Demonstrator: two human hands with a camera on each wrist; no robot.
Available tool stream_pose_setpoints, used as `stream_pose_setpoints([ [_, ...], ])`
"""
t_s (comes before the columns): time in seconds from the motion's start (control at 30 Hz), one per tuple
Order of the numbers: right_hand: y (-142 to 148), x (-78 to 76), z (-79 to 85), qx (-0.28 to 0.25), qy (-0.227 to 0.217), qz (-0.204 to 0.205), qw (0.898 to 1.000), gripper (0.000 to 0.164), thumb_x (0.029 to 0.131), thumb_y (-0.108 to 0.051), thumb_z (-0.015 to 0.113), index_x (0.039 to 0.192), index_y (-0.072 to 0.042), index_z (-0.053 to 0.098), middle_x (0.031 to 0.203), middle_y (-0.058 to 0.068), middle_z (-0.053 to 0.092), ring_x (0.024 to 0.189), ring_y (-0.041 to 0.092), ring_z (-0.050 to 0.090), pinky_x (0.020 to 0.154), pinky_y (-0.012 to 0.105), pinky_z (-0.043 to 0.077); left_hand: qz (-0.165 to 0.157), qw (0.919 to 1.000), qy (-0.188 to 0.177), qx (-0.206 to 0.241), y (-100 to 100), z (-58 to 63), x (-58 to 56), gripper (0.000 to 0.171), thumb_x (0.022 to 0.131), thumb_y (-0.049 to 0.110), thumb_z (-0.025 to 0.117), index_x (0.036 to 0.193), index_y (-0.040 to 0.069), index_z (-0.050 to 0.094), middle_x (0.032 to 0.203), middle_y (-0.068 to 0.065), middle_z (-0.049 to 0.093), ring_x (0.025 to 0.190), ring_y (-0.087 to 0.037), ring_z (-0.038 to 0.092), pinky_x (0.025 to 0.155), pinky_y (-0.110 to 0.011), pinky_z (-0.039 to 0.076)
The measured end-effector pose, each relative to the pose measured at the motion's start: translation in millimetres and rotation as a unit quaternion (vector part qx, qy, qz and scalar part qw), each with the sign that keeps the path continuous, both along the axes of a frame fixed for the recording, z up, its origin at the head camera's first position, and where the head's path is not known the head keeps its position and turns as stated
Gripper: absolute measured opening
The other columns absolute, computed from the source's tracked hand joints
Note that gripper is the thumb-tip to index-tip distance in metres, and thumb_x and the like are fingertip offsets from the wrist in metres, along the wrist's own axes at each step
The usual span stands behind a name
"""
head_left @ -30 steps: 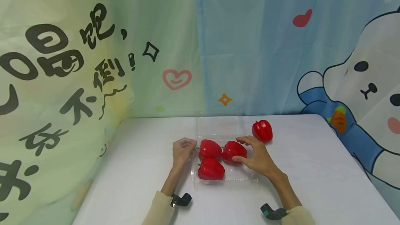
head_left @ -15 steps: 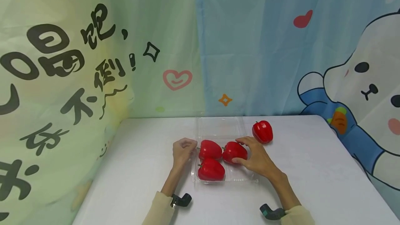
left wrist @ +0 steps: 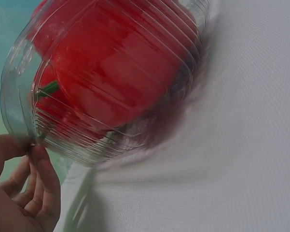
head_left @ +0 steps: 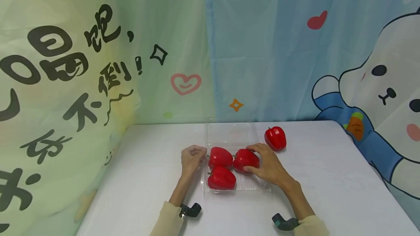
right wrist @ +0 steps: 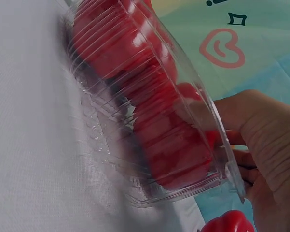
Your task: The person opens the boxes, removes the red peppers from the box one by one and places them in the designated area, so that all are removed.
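Note:
A clear plastic clamshell box [head_left: 251, 184] with its lid folded back holds three red bell peppers. Two sit on its left side, the back-left pepper [head_left: 220, 157] and the front-left pepper [head_left: 221, 178]. At the back right of the box, my right hand [head_left: 269, 164] grips the third bell pepper [head_left: 246, 159] between thumb and fingers. My left hand [head_left: 191, 158] pinches the box's left rim, as the left wrist view shows with thumb and fingertip [left wrist: 38, 154] on the edge. In the right wrist view, the right thumb reaches over the rim onto the gripped pepper [right wrist: 169, 150].
Outside the box, a fourth red bell pepper [head_left: 275, 138] lies on the white table [head_left: 328, 177] behind my right hand. The transparent lid [head_left: 231, 134] lies toward the back edge. A printed curtain [head_left: 246, 46] hangs behind the table.

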State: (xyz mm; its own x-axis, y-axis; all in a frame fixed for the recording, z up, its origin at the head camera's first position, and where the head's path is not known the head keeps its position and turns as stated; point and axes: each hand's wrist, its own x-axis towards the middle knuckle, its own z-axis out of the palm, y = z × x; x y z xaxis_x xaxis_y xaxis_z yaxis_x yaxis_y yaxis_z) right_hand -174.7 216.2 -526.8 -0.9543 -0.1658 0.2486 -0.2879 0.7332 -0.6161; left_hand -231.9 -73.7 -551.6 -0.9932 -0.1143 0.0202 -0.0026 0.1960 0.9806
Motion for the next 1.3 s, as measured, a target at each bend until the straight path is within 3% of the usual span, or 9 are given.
stream_pose_setpoints([
  [0.47,1.5,-1.9,-2.7,-0.034,0.034,0.026,0.999,0.081,0.065,-0.021,0.103,0.136,-0.011,0.066,0.132,0.01,0.072,0.123,0.034,0.069,0.1,0.059,0.063,0.001,0.9999,-0.01,-0.006,0.7,1.1,-0.9,0.014,0.099,0.013,0.076,0.098,0.0,0.079,0.088,-0.017,0.081,0.07,-0.014,0.07,0.066,-0.022,0.059],
  [0.87,2.3,-0.6,2.1,-0.065,0.015,0.018,0.998,0.089,0.065,-0.022,0.103,0.144,-0.013,0.063,0.138,0.01,0.07,0.126,0.032,0.067,0.1,0.056,0.064,-0.001,1.0,-0.002,-0.004,0.3,1.0,-1.4,0.015,0.099,0.013,0.076,0.097,-0.001,0.079,0.088,-0.019,0.081,0.068,-0.013,0.071,0.064,-0.022,0.059],
  [1.3,3.3,0.0,-1.1,-0.092,0.026,0.028,0.995,0.083,0.066,-0.022,0.103,0.141,-0.015,0.068,0.138,0.007,0.072,0.125,0.028,0.068,0.096,0.049,0.065,-0.001,0.9999,-0.012,0.0,-0.3,1.2,-0.4,0.014,0.098,0.013,0.077,0.097,-0.001,0.078,0.086,-0.017,0.08,0.068,-0.014,0.07,0.063,-0.022,0.058],
])
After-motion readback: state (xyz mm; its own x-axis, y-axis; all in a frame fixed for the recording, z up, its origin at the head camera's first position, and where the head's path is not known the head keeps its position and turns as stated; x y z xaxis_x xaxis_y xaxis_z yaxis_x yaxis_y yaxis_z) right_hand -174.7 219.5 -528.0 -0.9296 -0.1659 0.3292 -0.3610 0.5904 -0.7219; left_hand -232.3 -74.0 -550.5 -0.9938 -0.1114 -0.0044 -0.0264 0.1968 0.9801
